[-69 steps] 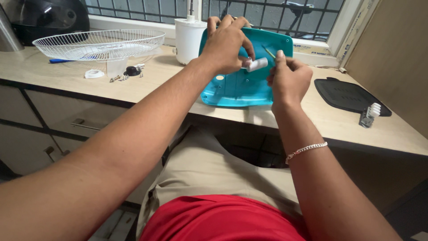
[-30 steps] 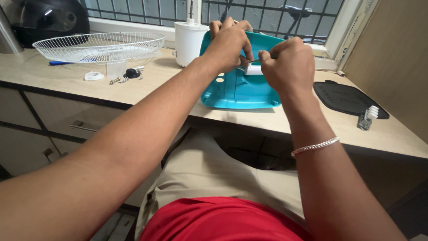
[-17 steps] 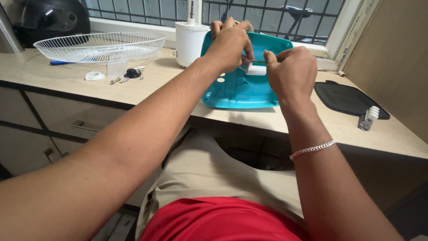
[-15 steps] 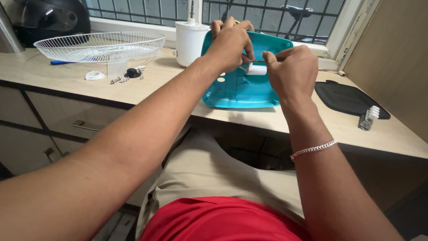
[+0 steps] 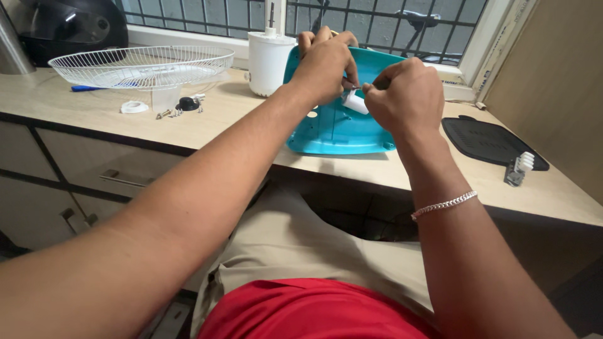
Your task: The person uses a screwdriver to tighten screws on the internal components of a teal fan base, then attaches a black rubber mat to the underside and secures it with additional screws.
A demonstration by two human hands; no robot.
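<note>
Both hands meet over the turquoise plastic base (image 5: 333, 129) lying on the wooden counter (image 5: 75, 107). The left hand (image 5: 325, 63) curls its fingers around a small white cylinder (image 5: 355, 102), while the right hand (image 5: 405, 94) pinches closed at the cylinder's end. A white wire fan guard (image 5: 141, 64) sits well apart to the left.

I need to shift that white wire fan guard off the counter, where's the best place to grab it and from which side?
Take the white wire fan guard by its outer rim, probably at the near edge facing the counter's front. It sits dish-like with the rim raised and open, so fingers can hook over the thick ring. Small screws lie just in front, so come in above them.
</note>
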